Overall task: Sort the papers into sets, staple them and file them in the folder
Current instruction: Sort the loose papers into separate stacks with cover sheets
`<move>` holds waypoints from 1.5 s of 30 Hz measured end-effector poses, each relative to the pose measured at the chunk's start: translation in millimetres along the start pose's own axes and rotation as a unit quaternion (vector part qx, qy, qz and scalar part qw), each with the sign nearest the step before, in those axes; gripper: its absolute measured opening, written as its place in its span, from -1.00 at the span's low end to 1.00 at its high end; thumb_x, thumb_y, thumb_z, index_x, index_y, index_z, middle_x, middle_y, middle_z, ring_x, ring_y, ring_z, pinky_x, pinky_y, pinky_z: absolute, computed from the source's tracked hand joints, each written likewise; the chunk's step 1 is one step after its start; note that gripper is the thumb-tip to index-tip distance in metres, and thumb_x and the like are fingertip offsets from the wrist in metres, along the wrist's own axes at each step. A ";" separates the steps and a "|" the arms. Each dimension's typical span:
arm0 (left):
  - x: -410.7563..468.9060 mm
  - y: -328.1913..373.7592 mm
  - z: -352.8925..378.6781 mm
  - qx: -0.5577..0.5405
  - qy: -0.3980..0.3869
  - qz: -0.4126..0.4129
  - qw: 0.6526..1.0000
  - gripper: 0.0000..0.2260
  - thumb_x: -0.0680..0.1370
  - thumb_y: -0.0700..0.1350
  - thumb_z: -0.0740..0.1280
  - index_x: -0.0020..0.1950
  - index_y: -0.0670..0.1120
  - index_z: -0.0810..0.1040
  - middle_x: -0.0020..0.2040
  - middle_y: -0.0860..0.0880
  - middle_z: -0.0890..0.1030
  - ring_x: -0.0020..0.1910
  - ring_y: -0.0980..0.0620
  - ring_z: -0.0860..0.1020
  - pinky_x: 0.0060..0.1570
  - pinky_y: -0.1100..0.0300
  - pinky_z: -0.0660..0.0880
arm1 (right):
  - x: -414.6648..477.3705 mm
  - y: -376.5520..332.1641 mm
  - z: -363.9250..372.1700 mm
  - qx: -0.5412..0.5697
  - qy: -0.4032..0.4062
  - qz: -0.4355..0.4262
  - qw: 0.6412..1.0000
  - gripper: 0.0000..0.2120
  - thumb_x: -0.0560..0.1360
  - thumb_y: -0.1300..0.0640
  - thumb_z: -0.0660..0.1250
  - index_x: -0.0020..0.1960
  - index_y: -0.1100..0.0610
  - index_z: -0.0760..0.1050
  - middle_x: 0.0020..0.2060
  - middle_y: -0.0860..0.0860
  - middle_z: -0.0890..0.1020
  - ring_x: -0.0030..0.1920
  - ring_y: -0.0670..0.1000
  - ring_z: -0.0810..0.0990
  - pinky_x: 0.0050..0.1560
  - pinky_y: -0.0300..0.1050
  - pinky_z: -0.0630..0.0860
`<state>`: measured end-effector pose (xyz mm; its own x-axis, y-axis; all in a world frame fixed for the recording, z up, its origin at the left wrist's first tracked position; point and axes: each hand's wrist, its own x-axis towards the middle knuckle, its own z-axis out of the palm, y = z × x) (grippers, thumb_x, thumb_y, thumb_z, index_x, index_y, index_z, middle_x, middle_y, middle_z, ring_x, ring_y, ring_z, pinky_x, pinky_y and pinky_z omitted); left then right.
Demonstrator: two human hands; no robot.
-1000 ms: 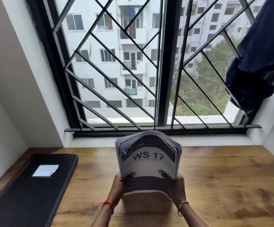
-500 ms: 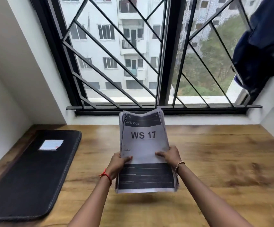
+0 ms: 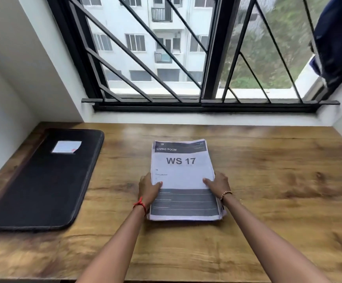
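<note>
A thick stack of papers [image 3: 181,170] lies flat on the wooden table [image 3: 268,180], its top sheet printed "WS 17" and "LIVING ROOM". My left hand [image 3: 148,188] grips the stack's left edge, thumb on the top sheet. My right hand [image 3: 217,183] grips the right edge the same way. A black zip folder [image 3: 43,184] with a small white label lies closed at the table's left side, apart from the stack. No stapler is in view.
A barred window with a white sill runs along the table's far edge. White walls close in both sides. A dark blue cloth [image 3: 337,39] hangs at the upper right. Bare wood lies right of the stack.
The stack went from held upright and bent in front of the window to lying flat on the table. Both hands came down with it and keep their hold on its side edges.
</note>
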<state>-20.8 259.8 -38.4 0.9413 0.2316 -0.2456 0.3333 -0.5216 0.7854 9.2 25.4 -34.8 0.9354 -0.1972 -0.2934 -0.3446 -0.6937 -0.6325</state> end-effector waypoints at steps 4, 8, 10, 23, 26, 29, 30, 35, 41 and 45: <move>-9.7 -0.3 -3.0 0.021 -0.008 0.025 0.999 -0.64 0.50 -0.20 0.32 0.28 -0.18 0.44 0.18 -0.21 0.52 0.17 -0.19 0.47 0.09 0.13 0.39 | -8.0 -4.2 1.0 -0.014 0.000 0.000 1.000 -0.56 0.46 0.09 0.36 0.22 0.33 0.43 0.19 0.24 0.52 0.21 0.20 0.48 0.18 -0.06 0.42; -19.7 4.8 -3.5 0.037 -0.031 0.015 0.999 -0.46 0.57 -0.19 0.24 0.49 -0.25 0.11 0.40 -0.25 0.28 0.37 -0.18 0.28 0.22 0.19 0.22 | -17.0 -8.5 1.5 -0.023 0.005 0.004 1.000 -0.57 0.48 0.08 0.33 0.25 0.29 0.40 0.22 0.22 0.51 0.23 0.20 0.46 0.18 -0.03 0.41; -24.4 6.5 -1.4 0.031 -0.047 0.003 0.998 -0.39 0.60 -0.18 0.22 0.52 -0.25 -0.06 0.48 -0.24 0.12 0.45 -0.14 0.16 0.32 0.21 0.11 | -21.4 -8.9 4.1 -0.029 -0.004 0.001 1.000 -0.51 0.50 0.08 0.31 0.33 0.30 0.31 0.26 0.24 0.45 0.27 0.21 0.40 0.22 -0.04 0.36; -33.4 -13.0 -1.5 -0.024 -0.049 0.057 0.997 -0.36 0.57 -0.12 0.27 0.53 -0.16 -0.02 0.55 -0.06 -0.01 0.52 0.05 -0.03 0.36 0.33 -0.08 | -45.4 8.4 12.8 0.032 -0.031 -0.060 0.997 -0.29 0.54 -0.03 0.23 0.52 0.17 -0.05 0.51 0.10 0.08 0.50 0.05 0.04 0.48 -0.01 0.05; -33.1 -14.9 -0.4 -0.018 -0.051 0.062 0.997 -0.33 0.56 -0.13 0.29 0.53 -0.17 -0.04 0.55 -0.05 -0.03 0.52 0.06 -0.03 0.29 0.40 -0.10 | -48.0 6.7 14.1 0.054 -0.031 -0.056 0.996 -0.29 0.52 -0.01 0.26 0.52 0.16 -0.02 0.50 0.09 0.11 0.50 0.05 0.07 0.48 0.02 0.08; -32.2 -15.8 -1.6 0.001 -0.038 0.070 0.997 -0.37 0.58 -0.16 0.26 0.52 -0.21 -0.03 0.55 -0.08 -0.03 0.52 0.03 -0.04 0.31 0.40 -0.12 | -45.5 7.3 11.7 0.040 -0.028 -0.046 0.998 -0.30 0.53 0.03 0.27 0.51 0.19 0.00 0.49 0.12 0.09 0.49 0.07 0.08 0.44 -0.09 0.06; -31.9 -15.5 -1.7 0.007 -0.029 0.071 0.997 -0.39 0.58 -0.17 0.25 0.52 -0.22 -0.01 0.55 -0.10 -0.03 0.52 0.02 -0.03 0.34 0.37 -0.11 | -45.3 6.5 11.8 0.033 -0.010 -0.051 0.998 -0.33 0.52 0.06 0.29 0.50 0.21 0.05 0.47 0.16 0.14 0.46 0.09 0.14 0.40 -0.15 0.10; -28.1 -11.0 -4.7 0.041 -0.001 0.085 0.996 -0.51 0.59 -0.20 0.22 0.48 -0.25 0.17 0.54 -0.14 0.04 0.52 -0.03 0.01 0.41 0.24 -0.03 | -46.4 -3.2 12.0 0.038 0.069 -0.062 0.995 -0.51 0.43 0.22 0.40 0.31 0.32 0.37 0.23 0.22 0.35 0.27 0.16 0.36 0.25 -0.21 0.25; -22.7 -18.2 -7.2 0.069 -0.009 0.114 0.991 -0.56 0.58 -0.21 0.24 0.44 -0.25 0.27 0.54 -0.12 -0.02 0.53 -0.04 -0.06 0.46 0.16 -0.05 | -45.9 -4.7 15.8 0.059 0.146 -0.037 0.987 -0.58 0.34 0.38 0.42 0.19 0.31 0.48 0.13 0.22 0.51 0.19 0.18 0.44 0.18 -0.16 0.33; -21.1 -18.9 -7.0 0.045 0.007 0.114 0.992 -0.59 0.54 -0.22 0.31 0.37 -0.25 0.38 0.54 -0.13 0.03 0.52 -0.06 -0.03 0.48 0.08 0.02 | -44.5 -8.0 13.6 0.072 0.211 -0.019 0.975 -0.62 0.35 0.41 0.38 0.16 0.28 0.50 0.04 0.21 0.62 0.09 0.19 0.54 0.05 -0.07 0.47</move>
<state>-47.4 270.5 -44.1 0.9921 0.1111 -0.0586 0.1161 -0.6331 0.7653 -30.8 49.1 -26.4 0.8866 -0.4613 0.0331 -0.2882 -0.6069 -0.7407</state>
